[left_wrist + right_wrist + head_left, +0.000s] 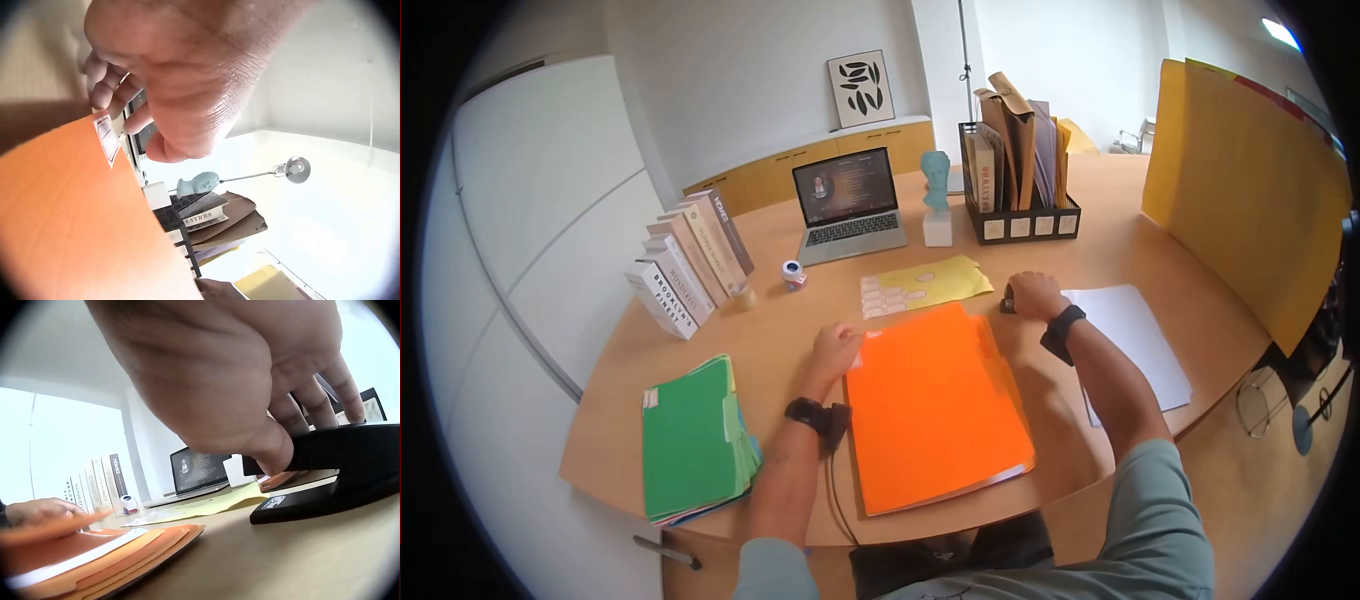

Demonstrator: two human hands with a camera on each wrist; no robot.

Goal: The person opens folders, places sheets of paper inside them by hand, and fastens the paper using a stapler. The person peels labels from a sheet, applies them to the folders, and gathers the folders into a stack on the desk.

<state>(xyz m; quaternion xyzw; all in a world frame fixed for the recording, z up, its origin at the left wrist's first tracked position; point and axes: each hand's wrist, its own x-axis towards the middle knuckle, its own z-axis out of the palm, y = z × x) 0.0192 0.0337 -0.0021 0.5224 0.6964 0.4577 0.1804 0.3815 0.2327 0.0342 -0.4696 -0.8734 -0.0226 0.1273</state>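
An orange folder [940,410] with papers inside lies in front of the person. At its upper left corner is the left hand [837,350], its fingers loosely bent; in the left wrist view the fingertips [102,95] are beside the labelled corner of the folder [69,206], and whether they touch it I cannot tell. Beyond the folder's upper right side, the right hand [1036,296] grips a black stapler [1007,299]. The right wrist view has the thumb and fingers on the upper arm of the stapler [350,456], whose base rests on the table.
Green folders [690,440] lie at left, white paper [1130,345] at right. Behind are a yellow sheet [940,283], books [690,260], a small figurine [794,275], a laptop [850,205], a teal bust [936,180] and a black file rack [1030,224]. A yellow panel [1240,190] stands at right.
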